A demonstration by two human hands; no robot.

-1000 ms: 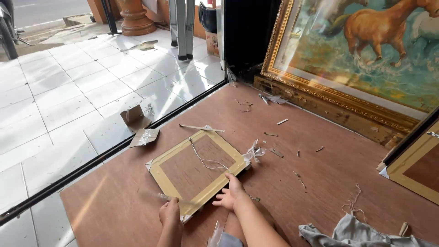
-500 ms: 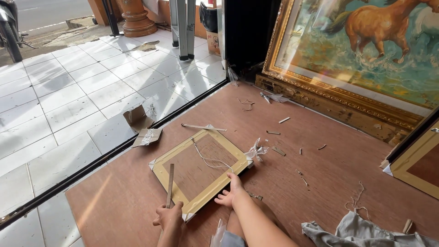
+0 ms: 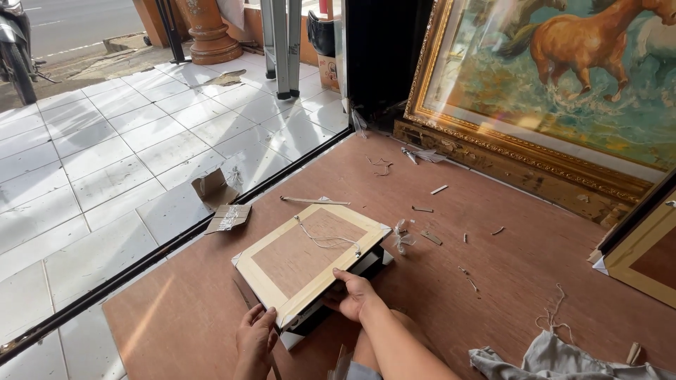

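Small pale wooden picture frame [image 3: 313, 257], backing up with hanging cord, lies on brown plywood floor [image 3: 507, 281], near edge lifted. Both hands, left [image 3: 255, 341], right [image 3: 354, 295], pinch that edge. Turning it over likely demands a firm 2-handed grip.

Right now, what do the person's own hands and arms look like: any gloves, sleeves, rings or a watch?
Both are bare. The left hand shows no glove or ring, and only its wrist is in view. The right hand is also ungloved, with a bare forearm running to the frame edge: no sleeve, watch or wristband visible. Fingernails look short and plain.
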